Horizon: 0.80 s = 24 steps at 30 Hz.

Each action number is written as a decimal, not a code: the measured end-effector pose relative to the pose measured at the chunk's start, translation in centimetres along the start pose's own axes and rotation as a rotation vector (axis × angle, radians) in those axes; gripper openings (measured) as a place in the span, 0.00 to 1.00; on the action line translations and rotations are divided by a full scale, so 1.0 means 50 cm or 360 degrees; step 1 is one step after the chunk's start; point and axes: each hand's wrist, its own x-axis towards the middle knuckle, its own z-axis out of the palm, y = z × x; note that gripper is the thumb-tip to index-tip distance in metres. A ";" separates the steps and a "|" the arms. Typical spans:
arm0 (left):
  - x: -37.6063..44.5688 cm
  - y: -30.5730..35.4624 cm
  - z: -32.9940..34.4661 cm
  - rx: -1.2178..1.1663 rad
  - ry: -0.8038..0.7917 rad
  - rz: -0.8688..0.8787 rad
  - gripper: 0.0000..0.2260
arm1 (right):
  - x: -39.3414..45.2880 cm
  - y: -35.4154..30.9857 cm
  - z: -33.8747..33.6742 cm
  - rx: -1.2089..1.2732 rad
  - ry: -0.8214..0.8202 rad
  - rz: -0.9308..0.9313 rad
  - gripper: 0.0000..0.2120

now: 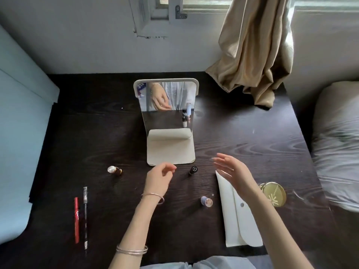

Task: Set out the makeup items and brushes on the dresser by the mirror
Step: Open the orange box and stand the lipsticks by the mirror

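A white standing mirror [169,121] stands at the middle of the dark wood dresser [242,136]. In front of it stand a small black bottle [193,169], a brown bottle with a silver cap [114,170] and a pale blue bottle [206,201]. A red pencil [76,220] and a black pencil [85,216] lie side by side at the left. My left hand [160,177] hovers left of the black bottle, fingers loosely curled, holding nothing. My right hand [231,169] hovers open over the white pouch [239,216]. A gold compact [274,194] lies right of the pouch.
A beige curtain [252,49] hangs onto the dresser's back right corner. A bed with a grey pillow [338,144] borders the right edge. A pale blue cabinet [21,133] stands along the left side, and the wall with a window is behind.
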 end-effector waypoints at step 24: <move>-0.159 0.011 0.051 -0.0583 -0.0933 -0.0198 0.08 | -0.108 0.113 0.093 -0.0710 -0.0199 -0.0112 0.17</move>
